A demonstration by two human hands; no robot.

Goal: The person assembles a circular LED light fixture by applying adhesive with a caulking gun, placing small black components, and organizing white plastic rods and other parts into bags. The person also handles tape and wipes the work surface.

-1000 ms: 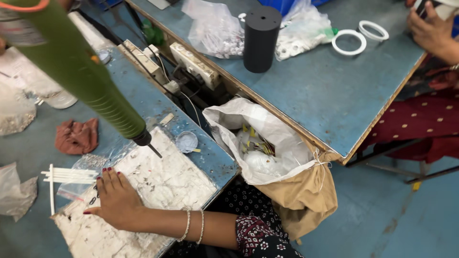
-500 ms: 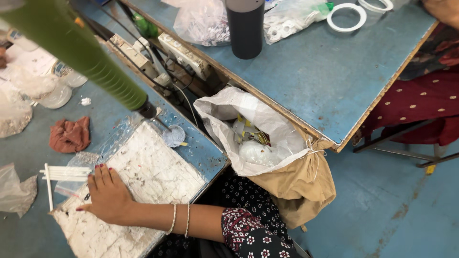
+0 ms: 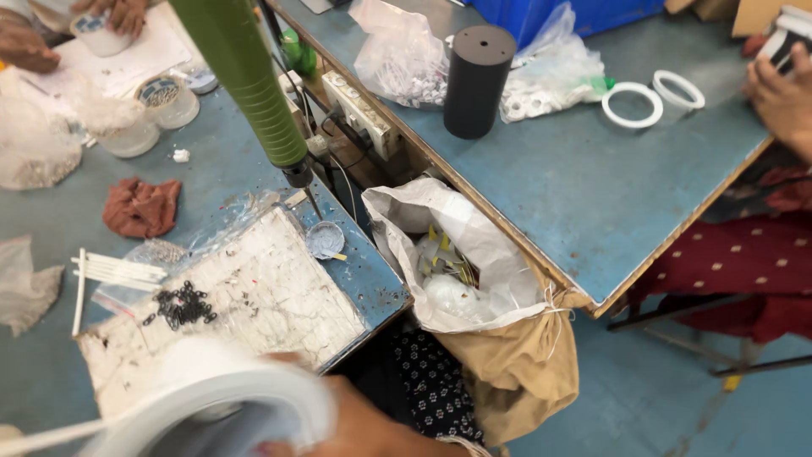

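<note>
— What's different?
— The hand (image 3: 355,427) has left the white board (image 3: 254,296), where it lay flat before. It's now raised close to the camera, gripping a blurred white ring (image 3: 211,402).
— Anything uncovered?
— Small black rings (image 3: 182,305) on the board.

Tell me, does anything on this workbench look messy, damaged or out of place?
Yes. The white work board is scuffed and stained, with small black rings scattered loose on it. A crumpled red rag lies on the blue table. One hand holds a blurred white ring close to the camera.
</note>
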